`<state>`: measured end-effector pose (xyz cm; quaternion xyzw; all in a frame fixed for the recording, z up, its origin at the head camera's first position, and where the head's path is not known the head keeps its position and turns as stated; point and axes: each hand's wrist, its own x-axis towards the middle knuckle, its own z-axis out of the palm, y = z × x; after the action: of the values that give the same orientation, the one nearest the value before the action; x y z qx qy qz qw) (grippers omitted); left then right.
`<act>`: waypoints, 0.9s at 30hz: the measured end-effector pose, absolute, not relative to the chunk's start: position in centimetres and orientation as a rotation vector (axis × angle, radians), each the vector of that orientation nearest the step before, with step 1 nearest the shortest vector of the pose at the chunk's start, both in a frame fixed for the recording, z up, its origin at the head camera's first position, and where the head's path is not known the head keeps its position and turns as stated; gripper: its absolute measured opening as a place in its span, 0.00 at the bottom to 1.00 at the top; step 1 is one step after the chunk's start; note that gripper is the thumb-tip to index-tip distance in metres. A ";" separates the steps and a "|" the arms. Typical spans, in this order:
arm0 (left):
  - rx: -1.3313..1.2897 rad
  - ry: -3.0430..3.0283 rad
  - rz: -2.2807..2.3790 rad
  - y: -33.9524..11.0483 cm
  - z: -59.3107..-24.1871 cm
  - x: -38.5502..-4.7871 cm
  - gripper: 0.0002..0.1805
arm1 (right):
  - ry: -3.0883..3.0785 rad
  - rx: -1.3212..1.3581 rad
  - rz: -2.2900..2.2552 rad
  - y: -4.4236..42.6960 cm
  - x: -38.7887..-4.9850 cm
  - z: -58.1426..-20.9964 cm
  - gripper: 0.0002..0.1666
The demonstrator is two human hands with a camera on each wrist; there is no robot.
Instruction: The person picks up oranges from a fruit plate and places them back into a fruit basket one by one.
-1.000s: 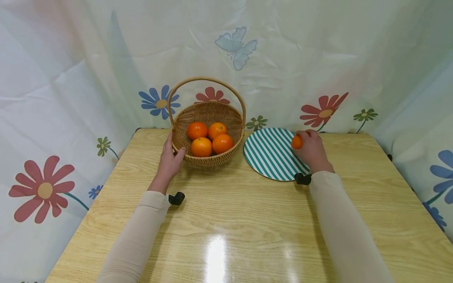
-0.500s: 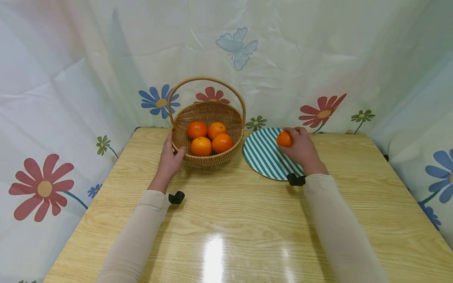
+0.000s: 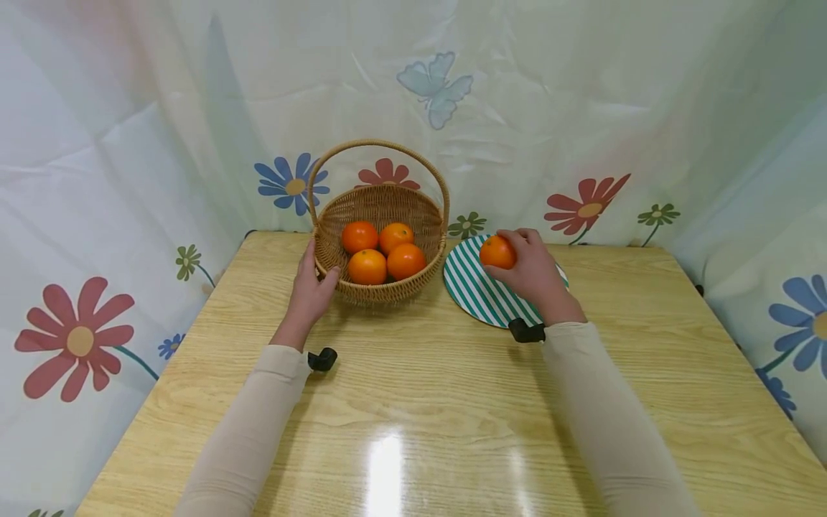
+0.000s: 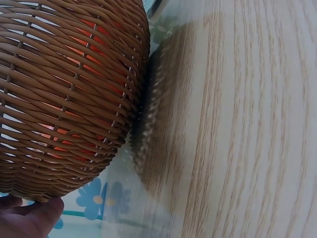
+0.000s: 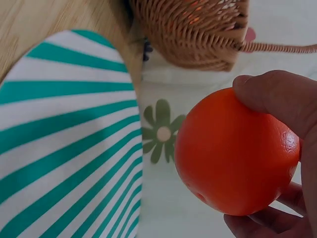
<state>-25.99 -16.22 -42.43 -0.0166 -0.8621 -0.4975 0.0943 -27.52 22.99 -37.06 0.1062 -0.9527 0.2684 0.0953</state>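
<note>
My right hand grips an orange over the round green-and-white striped mat. In the right wrist view, the thumb lies on one side of the orange and fingers reach round the other; the fruit is held up, apart from the mat. My left hand holds the left rim of the handled wicker basket, thumb at the front edge. Several oranges rest inside the basket, glimpsed through its weave in the left wrist view. Only part of the left hand shows there.
Basket and mat stand side by side at the back of the wooden table. The basket's tall handle arches above it. Behind the table hangs a flowered curtain. Black wrist cameras sit at both cuffs.
My right hand has moved left with the orange, from the mat's right edge to over its middle, nearer the basket. The left hand and the basket have stayed put.
</note>
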 end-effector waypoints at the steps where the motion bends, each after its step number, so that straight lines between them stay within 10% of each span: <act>1: -0.051 -2.555 -1.477 -16.2 -42.4 -26.0 0.44 | -2.821 0.320 0.801 22.8 -27.4 -37.0 0.40; 27: -0.064 -2.562 -1.483 -16.2 -42.3 -25.9 0.44 | -2.634 0.489 0.824 18.0 -25.1 -33.7 0.40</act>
<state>-25.93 -16.20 -42.25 -0.0215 -0.8618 -0.4988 0.0901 -25.09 17.97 -33.68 0.1721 -0.9262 0.2899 0.1687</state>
